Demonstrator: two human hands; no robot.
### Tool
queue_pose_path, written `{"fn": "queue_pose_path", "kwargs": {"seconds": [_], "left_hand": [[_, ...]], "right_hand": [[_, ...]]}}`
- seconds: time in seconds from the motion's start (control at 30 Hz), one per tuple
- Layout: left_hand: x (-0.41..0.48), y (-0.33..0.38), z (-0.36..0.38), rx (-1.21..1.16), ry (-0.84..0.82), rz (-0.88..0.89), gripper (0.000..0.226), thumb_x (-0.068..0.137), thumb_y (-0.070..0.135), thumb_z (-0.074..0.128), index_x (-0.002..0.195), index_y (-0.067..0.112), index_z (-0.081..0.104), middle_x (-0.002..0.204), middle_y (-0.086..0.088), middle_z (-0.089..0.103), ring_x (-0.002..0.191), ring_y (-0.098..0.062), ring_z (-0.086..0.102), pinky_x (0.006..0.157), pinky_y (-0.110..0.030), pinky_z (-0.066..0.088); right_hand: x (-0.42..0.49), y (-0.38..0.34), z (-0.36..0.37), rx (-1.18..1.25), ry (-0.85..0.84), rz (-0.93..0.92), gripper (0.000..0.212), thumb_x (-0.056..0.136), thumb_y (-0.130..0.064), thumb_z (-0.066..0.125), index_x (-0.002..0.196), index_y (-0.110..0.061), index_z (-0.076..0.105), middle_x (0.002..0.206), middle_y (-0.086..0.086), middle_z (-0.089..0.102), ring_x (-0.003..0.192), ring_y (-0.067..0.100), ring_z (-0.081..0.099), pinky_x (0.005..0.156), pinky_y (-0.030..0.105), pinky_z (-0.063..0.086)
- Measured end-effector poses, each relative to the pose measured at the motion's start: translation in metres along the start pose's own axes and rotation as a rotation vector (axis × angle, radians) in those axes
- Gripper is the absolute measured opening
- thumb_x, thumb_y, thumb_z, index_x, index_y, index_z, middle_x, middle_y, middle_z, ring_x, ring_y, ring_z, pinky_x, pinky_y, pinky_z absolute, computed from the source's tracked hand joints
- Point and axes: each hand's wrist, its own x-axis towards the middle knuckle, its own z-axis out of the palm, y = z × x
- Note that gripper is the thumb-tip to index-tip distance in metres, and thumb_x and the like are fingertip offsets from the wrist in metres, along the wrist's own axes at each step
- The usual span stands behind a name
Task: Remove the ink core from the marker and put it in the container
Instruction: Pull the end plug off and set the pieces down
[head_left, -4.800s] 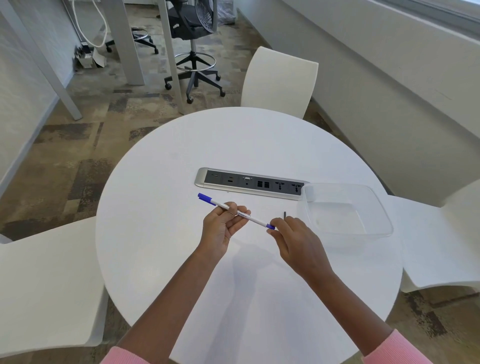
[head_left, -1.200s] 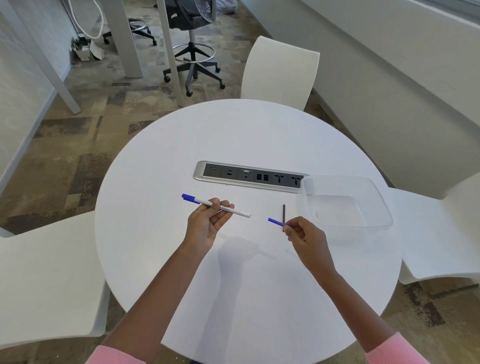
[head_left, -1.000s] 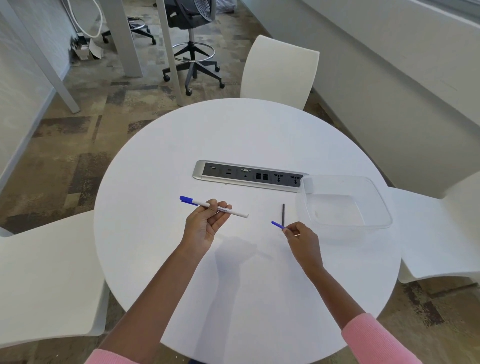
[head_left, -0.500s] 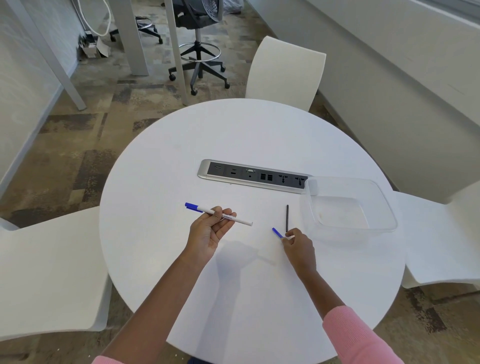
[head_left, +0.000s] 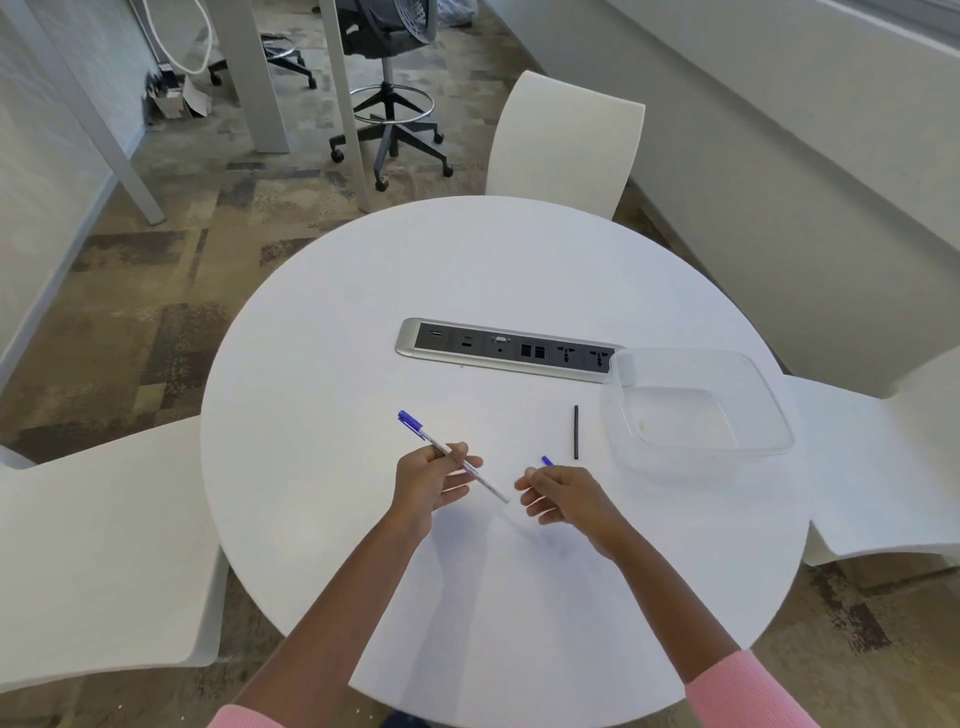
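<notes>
The right hand (head_left: 569, 496) has let go of the small blue end plug (head_left: 546, 460), which it was pinching half a second ago; the plug now lies on the desk (head_left: 322, 519) just past its fingertips, and the hand hovers loosely curled, its grip holding nothing. The left hand (head_left: 428, 480) has swung the marker (head_left: 457, 460) so its open white end points toward the right hand, blue cap up and away; its grip is closed around the barrel. One marker, one plug, one ink core (head_left: 576, 432), one container (head_left: 696, 410). The ink core is a thin black rod lying straight on the desk toward the right edge, between the plug and the clear, empty container, touching neither. Beyond it, one grey socket strip (head_left: 504, 351) crosses the desk's middle.
</notes>
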Motion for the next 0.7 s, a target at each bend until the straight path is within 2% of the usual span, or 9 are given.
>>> {"fn": "queue_pose_path", "kwargs": {"seconds": [0.1,0.2,0.3,0.4,0.5,0.6,0.67,0.7], "left_hand": [[0.001,-0.006,0.000,0.115,0.004,0.003,0.009,0.088,0.018,0.060,0.079,0.015,0.061,0.054,0.012,0.070,0.071,-0.015,0.062,0.067,-0.025,0.046],[0.001,-0.011,-0.001,0.173,-0.004,0.012,0.011,0.087,0.021,0.062,0.077,0.016,0.062,0.057,0.010,0.070,0.074,-0.016,0.063,0.068,-0.026,0.046],[0.002,-0.011,0.005,0.240,0.013,0.051,0.010,0.087,0.020,0.062,0.080,0.012,0.063,0.070,0.002,0.070,0.072,-0.016,0.063,0.067,-0.026,0.046],[0.005,-0.010,0.011,0.347,0.032,0.116,0.014,0.089,0.022,0.057,0.085,0.009,0.061,0.073,0.000,0.069,0.070,-0.015,0.064,0.068,-0.026,0.048],[0.012,-0.013,0.007,0.526,0.058,0.224,0.022,0.094,0.026,0.047,0.093,0.010,0.062,0.091,-0.007,0.072,0.090,-0.024,0.066,0.084,-0.034,0.049],[0.017,-0.020,-0.004,0.802,0.144,0.369,0.028,0.097,0.025,0.041,0.115,0.009,0.056,0.117,-0.009,0.066,0.110,-0.027,0.059,0.086,-0.027,0.042],[0.025,-0.029,-0.015,1.004,0.146,0.443,0.037,0.097,0.027,0.041,0.129,0.010,0.047,0.135,-0.011,0.053,0.128,-0.029,0.044,0.099,-0.031,0.037],[0.030,-0.033,-0.022,1.139,0.130,0.456,0.042,0.097,0.028,0.039,0.136,0.010,0.040,0.144,-0.011,0.042,0.137,-0.029,0.032,0.108,-0.033,0.029]], "right_hand": [[-0.001,-0.007,0.012,-0.202,-0.066,-0.049,0.024,0.091,-0.020,0.049,0.090,-0.004,0.067,0.070,0.002,0.062,0.062,0.007,0.056,0.056,0.013,0.043],[0.001,-0.008,0.023,-0.401,-0.068,-0.117,0.017,0.086,-0.017,0.055,0.082,-0.005,0.067,0.067,0.002,0.061,0.056,0.001,0.052,0.055,0.010,0.039],[0.004,-0.008,0.030,-0.469,-0.050,-0.121,0.010,0.082,-0.018,0.061,0.080,-0.009,0.065,0.064,0.000,0.062,0.054,0.000,0.053,0.058,0.012,0.040],[0.009,-0.009,0.034,-0.462,-0.039,-0.098,0.013,0.082,-0.015,0.062,0.087,-0.004,0.065,0.079,0.013,0.069,0.061,0.008,0.056,0.064,0.018,0.042],[0.012,-0.010,0.034,-0.410,-0.019,-0.084,0.006,0.083,-0.017,0.060,0.081,-0.011,0.061,0.079,0.009,0.068,0.062,0.008,0.057,0.060,0.018,0.042],[0.014,-0.009,0.033,-0.283,0.087,-0.074,0.003,0.084,-0.015,0.058,0.085,-0.012,0.057,0.080,0.008,0.068,0.065,0.011,0.061,0.059,0.019,0.045],[0.015,-0.008,0.032,-0.167,0.151,-0.077,0.006,0.084,-0.011,0.058,0.088,-0.013,0.054,0.080,0.010,0.069,0.064,0.011,0.063,0.056,0.015,0.047],[0.015,-0.008,0.032,-0.118,0.183,-0.079,0.008,0.083,-0.007,0.057,0.088,-0.012,0.052,0.079,0.010,0.069,0.064,0.011,0.063,0.053,0.012,0.048]]}}
